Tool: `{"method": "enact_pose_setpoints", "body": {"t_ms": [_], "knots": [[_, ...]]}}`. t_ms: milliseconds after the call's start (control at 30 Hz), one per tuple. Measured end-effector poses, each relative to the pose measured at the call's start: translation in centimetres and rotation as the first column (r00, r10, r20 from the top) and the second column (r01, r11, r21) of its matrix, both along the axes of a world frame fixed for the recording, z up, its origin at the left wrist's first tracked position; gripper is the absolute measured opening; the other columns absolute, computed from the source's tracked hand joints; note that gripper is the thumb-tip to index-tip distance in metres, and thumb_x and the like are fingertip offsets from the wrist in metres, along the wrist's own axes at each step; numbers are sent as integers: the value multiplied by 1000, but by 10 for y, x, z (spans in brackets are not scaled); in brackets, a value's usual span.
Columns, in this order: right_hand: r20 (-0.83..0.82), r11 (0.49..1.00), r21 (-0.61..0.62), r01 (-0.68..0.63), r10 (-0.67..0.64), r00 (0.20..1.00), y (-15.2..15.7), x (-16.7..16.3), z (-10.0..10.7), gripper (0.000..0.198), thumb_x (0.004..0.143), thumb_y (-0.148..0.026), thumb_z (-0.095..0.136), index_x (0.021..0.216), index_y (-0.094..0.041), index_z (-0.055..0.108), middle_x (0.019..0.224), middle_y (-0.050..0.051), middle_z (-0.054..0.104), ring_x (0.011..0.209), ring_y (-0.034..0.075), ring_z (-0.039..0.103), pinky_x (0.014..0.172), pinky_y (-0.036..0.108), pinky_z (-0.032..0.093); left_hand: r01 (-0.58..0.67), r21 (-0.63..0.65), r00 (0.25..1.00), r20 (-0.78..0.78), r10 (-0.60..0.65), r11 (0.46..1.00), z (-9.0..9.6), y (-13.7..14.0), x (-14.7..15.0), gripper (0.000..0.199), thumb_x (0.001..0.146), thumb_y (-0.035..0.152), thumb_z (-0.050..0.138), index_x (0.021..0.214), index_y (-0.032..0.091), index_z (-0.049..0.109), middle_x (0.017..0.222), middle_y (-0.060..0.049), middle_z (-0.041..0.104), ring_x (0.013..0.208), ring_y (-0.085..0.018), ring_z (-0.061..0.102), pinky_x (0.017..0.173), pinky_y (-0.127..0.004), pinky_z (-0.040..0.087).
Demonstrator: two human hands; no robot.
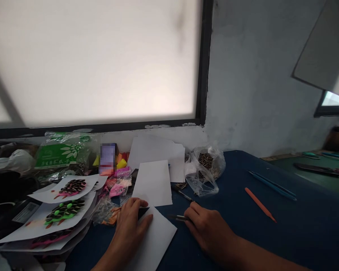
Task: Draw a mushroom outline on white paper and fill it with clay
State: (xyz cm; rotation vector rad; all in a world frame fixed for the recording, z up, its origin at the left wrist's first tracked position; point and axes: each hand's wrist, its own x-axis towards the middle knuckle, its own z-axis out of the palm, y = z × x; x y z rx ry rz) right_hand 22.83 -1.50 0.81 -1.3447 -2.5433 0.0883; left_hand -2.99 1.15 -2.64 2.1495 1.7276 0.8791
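Note:
A sheet of white paper (155,241) lies at the front of the blue tabletop, its corner pointing right. My left hand (131,222) rests on its left side, thumb and fingers apart. A dark patch between that thumb and forefinger cannot be made out. Just right of the sheet, my right hand (207,227) is closed around a thin pen-like tool with a metallic look (176,217). The tool's tip points left, near the sheet's edge; its exact kind is unclear. Beyond both hands lies a second white sheet (154,182).
At left are stacked cards (64,210) with seed-covered hedgehog figures. Behind them sits a green seed packet (62,152). Bagged coloured clay (118,188) lies nearby. A clear bag of seeds (206,162) stands by the wall. An orange tool (260,205) and blue tweezers-like tool (271,184) lie right.

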Motion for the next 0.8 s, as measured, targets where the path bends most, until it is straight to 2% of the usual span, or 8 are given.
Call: {"method": "enact_pose_setpoints", "body": {"t_ms": [267, 467, 667, 800], "knots": [[-15, 1000, 4, -7, 7, 1000, 2, 1, -4, 14, 96, -11, 48, 96, -16, 60, 95, 6, 63, 72, 19, 63, 56, 26, 38, 20, -27, 999, 29, -19, 999, -1, 3, -2, 20, 82, 36, 56, 91, 22, 67, 106, -10, 64, 104, -35, 60, 88, -51, 48], [-13, 1000, 4, -9, 9, 1000, 1, 2, -2, 14, 96, -12, 47, 96, -17, 60, 94, 6, 63, 71, 20, 64, 57, 27, 38, 25, -22, 997, 73, -24, 999, 1, 2, 0, 16, 83, 35, 54, 88, 23, 64, 101, -8, 65, 97, -32, 60, 83, -49, 48], [-13, 1000, 5, -9, 9, 1000, 1, 2, -2, 14, 96, -10, 48, 96, -17, 60, 94, 6, 63, 72, 20, 64, 57, 27, 39, 20, -13, 989, 148, -18, 1000, 11, -5, 6, 17, 84, 36, 50, 79, 25, 62, 87, -6, 66, 89, -30, 60, 79, -44, 48], [-22, 1000, -13, -2, 1, 1000, 0, 2, -1, 13, 95, -10, 49, 95, -16, 60, 94, 6, 63, 71, 19, 63, 56, 26, 39, -2, -35, 974, 225, 10, 999, 20, -12, 10, 24, 84, 42, 45, 75, 24, 58, 76, -4, 63, 75, -25, 61, 68, -36, 50]]}}
